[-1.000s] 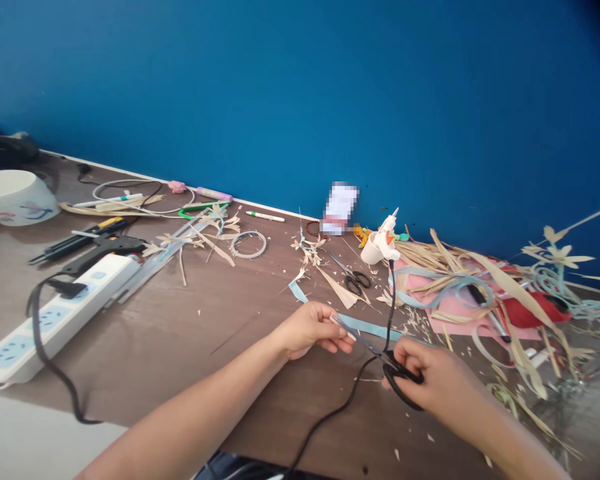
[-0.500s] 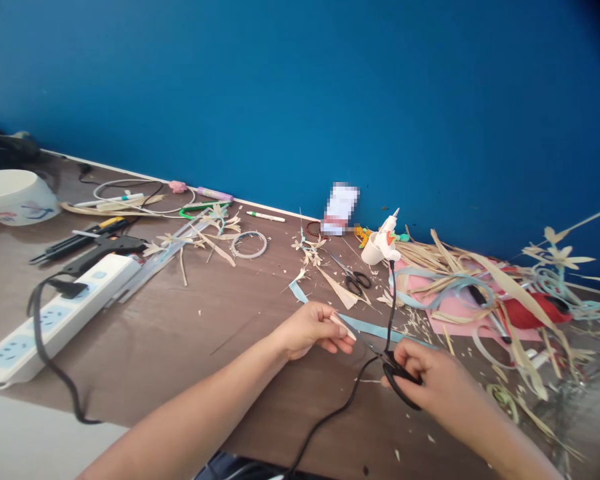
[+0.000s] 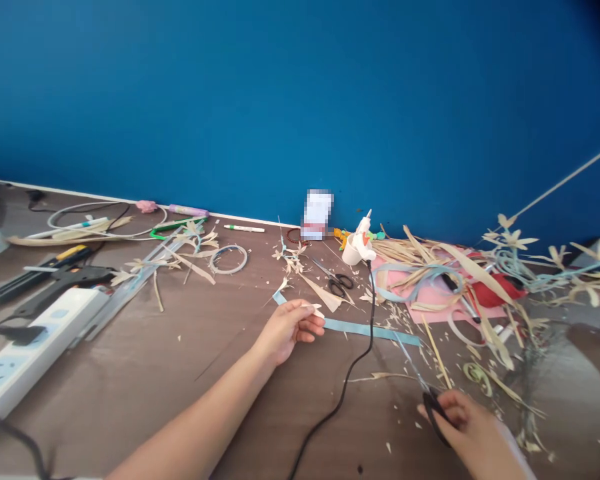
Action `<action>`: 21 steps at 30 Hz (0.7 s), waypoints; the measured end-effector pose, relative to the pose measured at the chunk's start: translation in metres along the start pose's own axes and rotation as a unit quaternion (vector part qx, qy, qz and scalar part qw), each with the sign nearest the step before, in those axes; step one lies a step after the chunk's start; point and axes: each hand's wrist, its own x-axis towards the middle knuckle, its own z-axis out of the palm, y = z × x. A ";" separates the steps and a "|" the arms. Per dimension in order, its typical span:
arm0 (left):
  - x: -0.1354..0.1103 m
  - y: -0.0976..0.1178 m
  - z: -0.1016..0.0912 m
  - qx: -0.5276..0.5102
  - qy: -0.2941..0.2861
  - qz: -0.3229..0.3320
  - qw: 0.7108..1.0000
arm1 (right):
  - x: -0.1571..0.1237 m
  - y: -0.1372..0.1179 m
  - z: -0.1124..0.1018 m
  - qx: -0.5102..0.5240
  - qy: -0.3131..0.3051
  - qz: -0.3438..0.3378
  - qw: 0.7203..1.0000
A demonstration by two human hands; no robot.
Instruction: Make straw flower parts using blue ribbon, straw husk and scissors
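My left hand pinches a small cream petal-like piece between thumb and fingertips, just above the table. Lower right, my right hand has its fingers in the black handles of a pair of scissors; the blades point up and away, apart from the cream piece. A light blue ribbon lies on the table from behind my left hand toward the scissor tips. Beyond it lie a second pair of black-handled scissors and a small flower-like bundle of cream pieces.
A white glue gun stands in a white cup, its black cord running across the table. At right is a heap of dried strips on pink paper. A power strip and a black glue gun lie left.
My right hand has drawn the scissors away to the lower right, off the cream piece. My left hand keeps its pinch. The view has turned right.
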 end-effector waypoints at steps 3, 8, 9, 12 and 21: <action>0.001 -0.003 0.001 0.032 0.000 0.007 0.999 | -0.002 -0.005 0.009 -0.074 0.012 -0.012 0.997; 0.002 -0.008 0.001 0.077 0.003 0.026 0.997 | 0.010 -0.022 -0.001 -0.175 -0.055 -0.030 0.983; 0.002 -0.009 0.001 0.081 0.006 0.026 0.996 | 0.013 -0.025 -0.004 -0.196 -0.071 -0.020 0.978; 0.002 -0.011 0.001 0.074 0.016 0.019 0.997 | 0.021 -0.027 -0.012 -0.229 -0.121 -0.001 0.966; 0.003 -0.012 0.008 0.031 0.029 -0.007 0.999 | 0.029 -0.026 -0.016 -0.181 -0.102 -0.020 0.978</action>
